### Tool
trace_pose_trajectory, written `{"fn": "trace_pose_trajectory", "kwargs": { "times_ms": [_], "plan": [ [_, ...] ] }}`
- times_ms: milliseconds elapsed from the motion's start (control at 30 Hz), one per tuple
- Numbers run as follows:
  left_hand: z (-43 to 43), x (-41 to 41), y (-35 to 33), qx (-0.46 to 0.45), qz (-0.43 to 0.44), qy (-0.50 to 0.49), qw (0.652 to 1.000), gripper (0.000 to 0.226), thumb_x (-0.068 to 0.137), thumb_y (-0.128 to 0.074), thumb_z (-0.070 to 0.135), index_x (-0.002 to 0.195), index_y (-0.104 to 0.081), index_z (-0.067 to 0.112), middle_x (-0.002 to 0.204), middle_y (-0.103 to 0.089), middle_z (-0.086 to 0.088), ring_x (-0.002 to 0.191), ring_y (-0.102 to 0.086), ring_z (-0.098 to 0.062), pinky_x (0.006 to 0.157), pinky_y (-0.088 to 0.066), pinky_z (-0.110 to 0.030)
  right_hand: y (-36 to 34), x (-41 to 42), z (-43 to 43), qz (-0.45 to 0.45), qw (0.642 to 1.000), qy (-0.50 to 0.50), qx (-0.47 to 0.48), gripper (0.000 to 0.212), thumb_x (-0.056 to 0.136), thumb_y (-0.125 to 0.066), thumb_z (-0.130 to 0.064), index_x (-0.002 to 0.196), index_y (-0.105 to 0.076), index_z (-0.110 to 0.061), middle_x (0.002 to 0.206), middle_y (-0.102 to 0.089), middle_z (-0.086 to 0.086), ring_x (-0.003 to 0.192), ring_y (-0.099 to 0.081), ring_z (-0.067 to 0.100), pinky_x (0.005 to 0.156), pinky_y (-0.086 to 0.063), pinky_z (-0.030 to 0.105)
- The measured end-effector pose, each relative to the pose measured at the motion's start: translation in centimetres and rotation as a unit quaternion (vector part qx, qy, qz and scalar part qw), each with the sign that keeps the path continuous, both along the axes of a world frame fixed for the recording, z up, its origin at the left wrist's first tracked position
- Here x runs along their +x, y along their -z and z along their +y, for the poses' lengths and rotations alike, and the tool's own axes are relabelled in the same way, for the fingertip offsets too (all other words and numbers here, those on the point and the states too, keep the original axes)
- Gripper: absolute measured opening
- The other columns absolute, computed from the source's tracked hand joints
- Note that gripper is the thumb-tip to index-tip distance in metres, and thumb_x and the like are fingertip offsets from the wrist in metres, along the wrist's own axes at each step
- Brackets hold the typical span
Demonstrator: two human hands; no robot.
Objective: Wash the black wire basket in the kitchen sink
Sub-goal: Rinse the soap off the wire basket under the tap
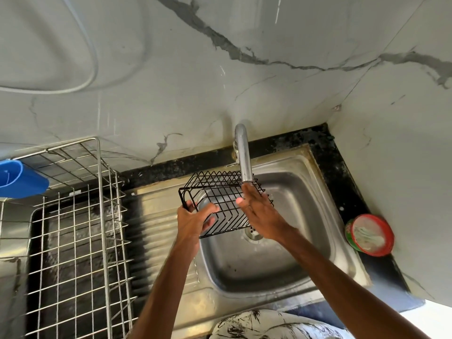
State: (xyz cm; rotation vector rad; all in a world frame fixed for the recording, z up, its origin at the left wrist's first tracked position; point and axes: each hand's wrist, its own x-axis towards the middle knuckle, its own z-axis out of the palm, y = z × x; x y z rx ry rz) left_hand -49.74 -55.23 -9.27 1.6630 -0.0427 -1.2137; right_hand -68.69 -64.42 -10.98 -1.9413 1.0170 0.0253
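The black wire basket (220, 192) hangs tilted over the steel sink (293, 182), right below the chrome tap spout (244, 157). My left hand (193, 221) grips the basket's left end, fingers curled round its wires. My right hand (256, 209) lies flat with straight fingers on the basket's right side, fingertips just under the spout's mouth. The drain (253, 232) shows partly below the basket, between my wrists. I cannot tell whether water is running.
A steel wire dish rack (80, 228) stands on the left over the drainboard, with a blue plastic cup (19, 179) hooked on it. A round red-rimmed tub of white paste (369, 234) sits on the black counter right of the sink. The marble wall is close behind the tap.
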Motion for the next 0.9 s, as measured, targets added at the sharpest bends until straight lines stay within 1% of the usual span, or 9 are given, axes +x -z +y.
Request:
{"fn": "trace_pose_trajectory", "kwargs": {
  "times_ms": [133,233,333,467,600,667,733,833,900],
  "plan": [
    [-0.5,-0.3,0.0,0.008,-0.003,0.006,1.0,0.046,0.076,-0.089,0.013,0.102,-0.051,0.013,0.102,-0.058,-0.013,0.091,-0.065,-0.02,0.065,-0.058,-0.02,-3.4,2.4,2.5,-0.079,0.993,-0.077,-0.04,0.061,0.109,-0.02,-0.048,0.161,0.003,-0.028,0.168,0.009,-0.014,0.152,0.012,-0.002,0.124,0.01,0.032],
    [-0.4,-0.3,-0.1,0.007,-0.003,0.006,1.0,0.046,0.076,-0.089,0.011,0.101,-0.051,0.013,0.097,-0.058,-0.01,0.088,-0.065,-0.018,0.066,-0.059,-0.02,-2.3,1.8,1.6,-0.101,0.991,-0.064,-0.06,0.058,0.11,-0.022,-0.044,0.162,-0.001,-0.028,0.169,0.003,-0.014,0.153,0.006,-0.001,0.126,0.003,0.038],
    [-0.2,0.0,-0.1,0.01,-0.005,0.011,1.0,0.052,0.073,-0.091,0.012,0.102,-0.048,0.014,0.091,-0.056,-0.004,0.075,-0.064,-0.011,0.071,-0.061,-0.023,1.2,-0.9,-0.5,-0.02,0.999,0.012,-0.03,0.06,0.107,-0.015,-0.054,0.161,0.002,-0.034,0.167,0.006,-0.016,0.154,0.007,0.003,0.127,-0.005,0.05],
    [0.0,0.2,0.1,0.018,-0.019,0.018,0.999,0.057,0.07,-0.093,0.012,0.103,-0.046,0.016,0.098,-0.055,-0.007,0.078,-0.064,-0.012,0.075,-0.062,-0.027,2.6,-2.4,-2.5,0.087,0.994,0.06,0.035,0.074,0.097,-0.005,-0.069,0.159,0.009,-0.031,0.168,0.01,-0.005,0.155,0.01,0.016,0.125,-0.003,0.055],
    [-0.3,-0.2,-0.1,0.014,-0.019,0.022,0.999,0.064,0.062,-0.095,0.023,0.105,-0.049,0.014,0.107,-0.056,-0.011,0.093,-0.066,-0.019,0.068,-0.061,-0.022,-1.7,1.4,0.9,-0.041,0.997,-0.057,-0.044,0.067,0.104,-0.012,-0.058,0.16,0.01,-0.029,0.168,0.013,-0.01,0.153,0.016,0.007,0.127,0.002,0.044],
    [-0.2,-0.3,-0.1,0.011,-0.025,0.034,0.999,0.064,0.06,-0.093,0.026,0.104,-0.049,0.013,0.106,-0.056,-0.013,0.093,-0.067,-0.02,0.064,-0.058,-0.019,-3.7,2.7,2.7,-0.108,0.987,-0.107,-0.051,0.061,0.109,-0.019,-0.047,0.161,0.007,-0.028,0.169,0.01,-0.012,0.154,0.012,0.005,0.126,0.006,0.036],
    [0.1,-0.1,-0.1,0.014,-0.023,0.042,0.999,0.057,0.068,-0.092,0.02,0.105,-0.049,0.012,0.105,-0.055,-0.01,0.091,-0.064,-0.018,0.066,-0.058,-0.019,-2.8,2.2,1.9,-0.129,0.985,-0.097,-0.067,0.059,0.11,-0.02,-0.043,0.162,0.001,-0.027,0.169,0.005,-0.011,0.155,0.006,0.005,0.127,0.0,0.039],
    [0.4,0.1,0.3,0.023,-0.03,0.046,0.998,0.049,0.075,-0.089,0.008,0.104,-0.049,0.012,0.097,-0.058,-0.007,0.083,-0.062,-0.015,0.07,-0.058,-0.024,0.4,-0.2,-1.1,0.025,0.999,0.008,-0.028,0.066,0.105,-0.011,-0.055,0.16,0.01,-0.025,0.165,0.02,-0.008,0.153,0.017,0.011,0.127,-0.002,0.05],
    [0.3,-0.1,0.5,0.028,-0.052,0.058,0.997,0.054,0.072,-0.092,0.011,0.107,-0.051,0.01,0.094,-0.062,-0.008,0.079,-0.063,-0.017,0.072,-0.058,-0.027,0.4,-0.1,-0.8,0.071,0.997,0.003,-0.01,0.069,0.104,-0.012,-0.055,0.156,0.021,-0.025,0.16,0.032,-0.004,0.151,0.026,0.018,0.126,0.005,0.049]
  ]
}}
